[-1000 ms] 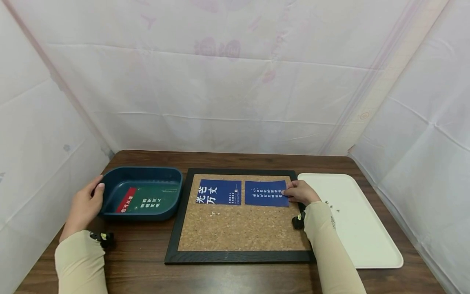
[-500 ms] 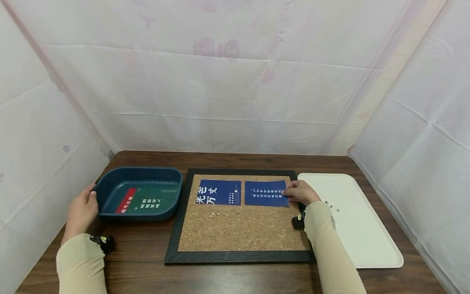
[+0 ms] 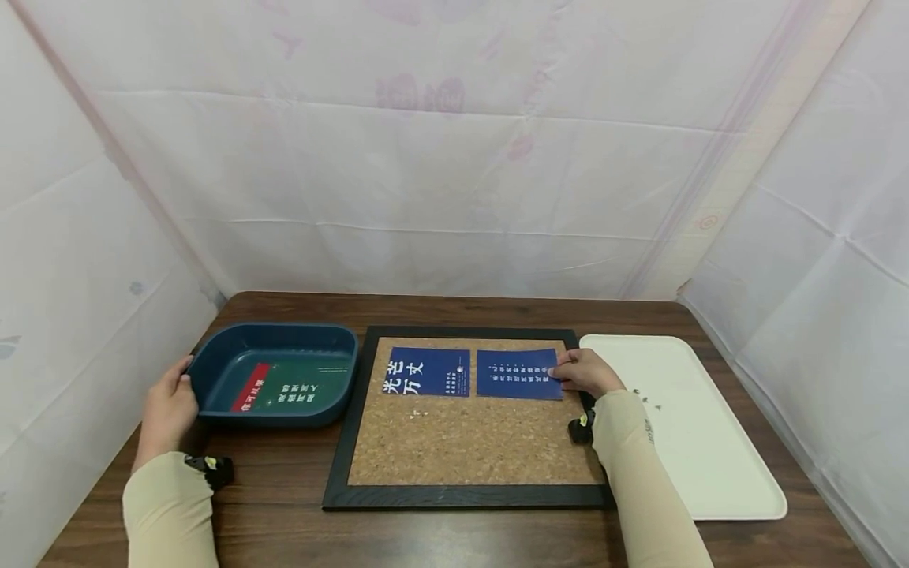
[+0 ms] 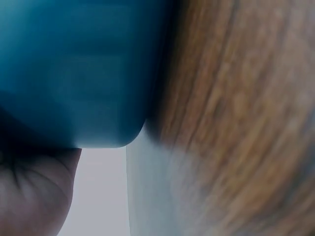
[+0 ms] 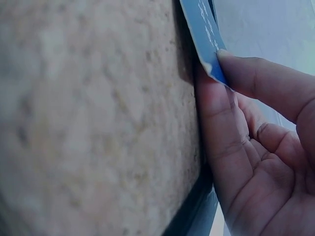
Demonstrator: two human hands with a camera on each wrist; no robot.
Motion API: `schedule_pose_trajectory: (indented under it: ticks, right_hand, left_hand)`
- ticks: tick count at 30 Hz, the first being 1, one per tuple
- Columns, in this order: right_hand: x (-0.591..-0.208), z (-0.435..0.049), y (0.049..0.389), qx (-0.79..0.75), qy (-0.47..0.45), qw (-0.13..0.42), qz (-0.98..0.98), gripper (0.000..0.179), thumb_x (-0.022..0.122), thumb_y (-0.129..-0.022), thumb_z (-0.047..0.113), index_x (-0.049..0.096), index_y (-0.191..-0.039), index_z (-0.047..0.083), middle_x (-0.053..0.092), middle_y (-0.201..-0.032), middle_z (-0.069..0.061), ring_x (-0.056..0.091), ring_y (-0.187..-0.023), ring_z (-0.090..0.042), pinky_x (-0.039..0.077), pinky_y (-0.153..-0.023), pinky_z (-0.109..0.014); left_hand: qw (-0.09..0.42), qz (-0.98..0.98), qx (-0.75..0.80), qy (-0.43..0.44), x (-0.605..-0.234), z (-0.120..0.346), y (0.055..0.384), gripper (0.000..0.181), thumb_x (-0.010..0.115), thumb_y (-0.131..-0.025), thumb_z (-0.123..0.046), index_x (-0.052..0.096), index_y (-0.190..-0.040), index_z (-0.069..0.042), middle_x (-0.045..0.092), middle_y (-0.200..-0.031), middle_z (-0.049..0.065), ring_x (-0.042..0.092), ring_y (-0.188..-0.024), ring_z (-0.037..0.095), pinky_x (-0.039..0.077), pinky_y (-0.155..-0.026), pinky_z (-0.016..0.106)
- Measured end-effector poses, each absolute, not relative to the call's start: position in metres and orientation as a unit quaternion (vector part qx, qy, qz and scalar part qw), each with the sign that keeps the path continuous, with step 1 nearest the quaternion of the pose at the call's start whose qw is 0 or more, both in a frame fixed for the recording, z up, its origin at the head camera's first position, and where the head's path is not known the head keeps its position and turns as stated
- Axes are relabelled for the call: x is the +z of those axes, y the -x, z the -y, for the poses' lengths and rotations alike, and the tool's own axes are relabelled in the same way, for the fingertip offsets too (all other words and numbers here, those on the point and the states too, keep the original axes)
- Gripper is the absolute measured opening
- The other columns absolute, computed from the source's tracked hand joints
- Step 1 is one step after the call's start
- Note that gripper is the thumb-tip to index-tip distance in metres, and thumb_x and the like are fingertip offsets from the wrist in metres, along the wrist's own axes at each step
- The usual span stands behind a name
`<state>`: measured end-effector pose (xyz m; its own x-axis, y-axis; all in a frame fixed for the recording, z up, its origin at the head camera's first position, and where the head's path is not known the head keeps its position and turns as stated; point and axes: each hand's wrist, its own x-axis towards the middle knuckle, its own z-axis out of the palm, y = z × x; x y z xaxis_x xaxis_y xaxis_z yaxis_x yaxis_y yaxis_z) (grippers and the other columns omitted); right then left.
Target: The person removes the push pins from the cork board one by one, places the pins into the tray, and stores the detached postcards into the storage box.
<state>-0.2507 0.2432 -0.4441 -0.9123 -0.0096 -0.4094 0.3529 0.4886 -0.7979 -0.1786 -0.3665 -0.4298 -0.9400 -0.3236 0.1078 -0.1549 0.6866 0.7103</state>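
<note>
My right hand (image 3: 585,372) pinches the right end of a blue card (image 3: 514,374) with white writing, thumb on top and fingers beneath. In the right wrist view that card (image 5: 204,42) stands slightly off the cork, its corner bent. A second blue card (image 3: 429,371) with larger characters lies left of it on the framed cork board (image 3: 469,450). At the far left, my left hand (image 3: 169,406) rests against the outer side wall of a dark teal basin (image 3: 277,420); some of its fingers are hidden. Inside the basin lies a green and red card (image 3: 294,386).
A white tray (image 3: 710,442) stands right of the board, partly behind the right forearm, with several tiny dark pieces (image 3: 652,404) on it. A few small white bits (image 3: 419,414) lie on the cork. Pale sheets (image 3: 454,181) hang around the brown wooden table (image 3: 284,521).
The left hand has slid back from the basin's rim, its thumb now lower on the outer side. The right hand and the cards stay in place; the view has shifted slightly.
</note>
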Motion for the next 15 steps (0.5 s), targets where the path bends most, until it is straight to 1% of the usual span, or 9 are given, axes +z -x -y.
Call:
schedule_pose_trajectory:
  ticks: [8, 15]
  right_hand:
    - [-0.4415, -0.2408, 0.2491, -0.498, -0.101, 0.183, -0.842, 0.02, 0.064, -0.09, 0.007, 0.055, -0.103, -0.005, 0.057, -0.092, -0.01, 0.058, -0.075, -0.014, 0.055, -0.066, -0.024]
    - [-0.4385, -0.2402, 0.2485, -0.491, -0.097, 0.178, -0.847, 0.014, 0.065, -0.09, 0.006, 0.057, -0.097, -0.004, 0.057, -0.087, -0.008, 0.057, -0.071, -0.013, 0.055, -0.062, -0.024]
  left_hand:
    - [0.105, 0.913, -0.367, -0.142, -0.4295, 0.3678, 0.1798, 0.05, 0.018, -0.102, -0.012, 0.027, -0.147, 0.008, 0.026, -0.145, 0.039, 0.026, -0.134, 0.056, 0.024, -0.109, 0.065]
    - [0.098, 0.916, -0.357, -0.154, -0.4276, 0.364, 0.1806, 0.049, 0.018, -0.102, -0.01, 0.028, -0.147, 0.007, 0.028, -0.144, 0.04, 0.028, -0.133, 0.056, 0.026, -0.108, 0.065]
